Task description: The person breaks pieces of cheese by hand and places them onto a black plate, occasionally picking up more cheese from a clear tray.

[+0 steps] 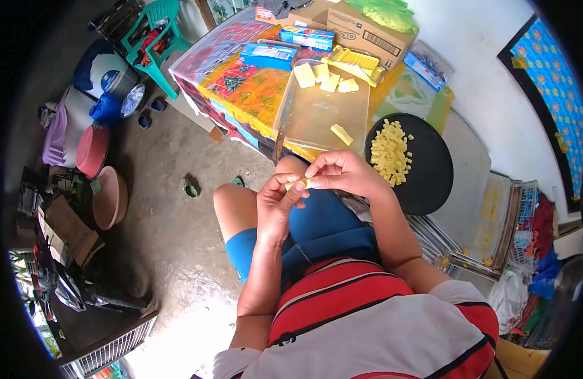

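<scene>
Above my lap, my left hand (280, 201) pinches a small pale-yellow piece (299, 184) that looks like cheese. The fingers of my right hand (340, 172) are closed on the same piece from the other side. Just beyond the hands lies a clear cutting board (323, 123), with one yellow stick (341, 134) near its front edge and several yellow slabs (316, 77) at the back. What looks like a knife (279, 142) rests along its left edge. A round black tray (433, 164) to the right carries a heap of small yellow pieces (391, 153).
Behind the board are blue boxes (269, 55), yellow wrappers (358, 61) and a cardboard box (370, 35) on a patterned tablecloth (225, 88). Stacked metal trays (487, 234) stand at the right. A green chair (158, 44) and basins (109, 197) are on the left.
</scene>
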`<state>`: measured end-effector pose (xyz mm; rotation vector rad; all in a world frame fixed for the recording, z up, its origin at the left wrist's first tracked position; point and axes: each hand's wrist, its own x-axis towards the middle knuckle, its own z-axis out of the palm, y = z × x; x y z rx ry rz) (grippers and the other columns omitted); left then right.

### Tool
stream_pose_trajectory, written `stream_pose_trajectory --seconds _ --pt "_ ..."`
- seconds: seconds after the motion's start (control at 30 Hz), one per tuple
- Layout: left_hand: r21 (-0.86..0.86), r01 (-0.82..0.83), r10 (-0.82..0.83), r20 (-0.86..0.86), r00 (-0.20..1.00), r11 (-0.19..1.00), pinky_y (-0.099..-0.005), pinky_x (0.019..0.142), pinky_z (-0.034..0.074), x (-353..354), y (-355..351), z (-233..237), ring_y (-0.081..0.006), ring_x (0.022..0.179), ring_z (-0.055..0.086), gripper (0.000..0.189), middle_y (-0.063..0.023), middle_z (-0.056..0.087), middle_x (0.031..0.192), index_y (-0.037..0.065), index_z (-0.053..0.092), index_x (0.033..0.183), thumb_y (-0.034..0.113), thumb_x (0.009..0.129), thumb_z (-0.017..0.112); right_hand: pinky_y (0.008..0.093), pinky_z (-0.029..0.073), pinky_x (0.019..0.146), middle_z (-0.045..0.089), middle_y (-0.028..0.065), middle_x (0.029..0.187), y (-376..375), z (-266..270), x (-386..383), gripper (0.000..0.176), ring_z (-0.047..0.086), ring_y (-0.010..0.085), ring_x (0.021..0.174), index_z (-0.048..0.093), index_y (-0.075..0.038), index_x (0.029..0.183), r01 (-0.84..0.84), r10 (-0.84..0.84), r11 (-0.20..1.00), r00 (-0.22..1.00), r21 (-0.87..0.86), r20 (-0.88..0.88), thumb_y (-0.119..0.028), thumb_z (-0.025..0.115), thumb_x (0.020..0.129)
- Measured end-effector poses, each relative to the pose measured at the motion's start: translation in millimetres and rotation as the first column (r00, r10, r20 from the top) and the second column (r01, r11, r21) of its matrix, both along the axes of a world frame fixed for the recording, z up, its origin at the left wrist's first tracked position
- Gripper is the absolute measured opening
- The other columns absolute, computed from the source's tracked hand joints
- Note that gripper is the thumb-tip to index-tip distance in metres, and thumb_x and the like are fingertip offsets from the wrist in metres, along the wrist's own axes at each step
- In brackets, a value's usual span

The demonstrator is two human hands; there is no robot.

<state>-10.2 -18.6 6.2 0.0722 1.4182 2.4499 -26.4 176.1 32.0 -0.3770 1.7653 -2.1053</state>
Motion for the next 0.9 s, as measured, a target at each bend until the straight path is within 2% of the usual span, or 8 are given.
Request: stream_pose_trajectory --seconds 0.2,0.33,0.4,0.53,0.63,0.73,0.83,0.9 --pt "0.053 0.039 -0.039 0.011 0.999 0.998 -0.0230 0.058 0.047 -1 -4 1 -0.0111 0.070 0.061 0.018 -0.0064 0.065 0.082 0.001 0.060 0.102 0.011 0.088 0.065 0.0253 0.051 0.077 0.065 0.0043 0.090 0 9 2 0.014 0.062 0.0103 0.086 0.063 0.002 0.097 -0.008 0.010 0.999 0.998 -0.036 0.064 -0.002 0.066 0.084" --pt "0.033 0.032 -0.033 0.007 0.999 0.999 -0.0226 0.056 0.048 -3 -7 -1 -0.0113 0.064 0.060 0.016 -0.0065 0.065 0.077 0.003 0.061 0.102 0.012 0.089 0.064 0.0242 0.050 0.074 0.066 0.0038 0.092 15 11 -2 0.018 0.061 0.0093 0.081 0.064 0.001 0.101 0.125 -0.127 0.991 0.990 0.040 0.064 -0.008 0.064 0.086" --pt "0.025 0.020 -0.020 0.007 1.000 0.999 -0.0224 0.055 0.049 -3 -10 -4 -0.0114 0.059 0.059 0.017 -0.0064 0.064 0.075 0.004 0.061 0.102 0.012 0.088 0.064 0.0239 0.050 0.073 0.066 0.0034 0.090 39 7 -6 0.016 0.061 0.0094 0.082 0.065 0.000 0.099 0.307 -0.304 0.939 0.952 0.153 -0.045 -0.005 0.064 0.084" --pt "0.066 -0.041 0.040 0.022 0.999 0.997 -0.0220 0.056 0.049 -6 -11 -5 -0.0116 0.059 0.060 0.018 -0.0084 0.066 0.078 0.003 0.061 0.106 0.010 0.089 0.062 0.0279 0.050 0.072 0.068 0.0075 0.089 105 -14 -9 0.016 0.064 0.0151 0.078 0.069 -0.002 0.094 0.682 -0.565 0.580 0.730 0.445 -0.384 -0.006 0.064 0.079" --pt "0.095 -0.022 0.016 0.064 0.998 0.995 -0.0221 0.056 0.050 -8 -9 -6 -0.0118 0.059 0.060 0.020 -0.0105 0.067 0.083 0.001 0.061 0.109 0.007 0.090 0.059 0.0297 0.050 0.071 0.068 0.0113 0.085 139 -33 -1 0.018 0.065 0.0203 0.076 0.069 -0.004 0.094 0.746 -0.588 0.188 0.606 0.639 -0.536 -0.007 0.061 0.079" --pt "0.100 0.008 -0.015 0.064 0.998 0.995 -0.0220 0.058 0.050 -7 -5 -3 -0.0122 0.061 0.061 0.021 -0.0126 0.067 0.087 0.000 0.060 0.110 0.005 0.090 0.057 0.0309 0.049 0.071 0.068 0.0136 0.083 149 -36 5 0.019 0.065 0.0245 0.075 0.070 -0.005 0.095 0.682 -0.644 0.134 0.612 0.719 -0.460 -0.008 0.058 0.080" --pt "0.095 0.020 -0.028 0.078 0.997 0.995 -0.0222 0.059 0.049 -6 -1 -1 -0.0129 0.062 0.060 0.020 -0.0143 0.067 0.088 0.000 0.058 0.109 0.004 0.089 0.058 0.0296 0.049 0.070 0.068 0.0110 0.079 145 -29 6 0.017 0.065 0.0198 0.075 0.069 -0.003 0.093 0.688 -0.670 0.109 0.584 0.717 -0.458 -0.007 0.059 0.080" --pt "0.080 0.022 -0.029 0.082 0.996 0.997 -0.0226 0.059 0.048 -6 1 -1 -0.0133 0.063 0.060 0.019 -0.0153 0.067 0.089 0.000 0.057 0.107 0.004 0.088 0.059 0.0278 0.049 0.070 0.068 0.0086 0.081 140 -33 0 0.016 0.065 0.0159 0.076 0.068 -0.002 0.095 0.772 -0.637 0.290 0.597 0.565 -0.488 -0.008 0.061 0.082"
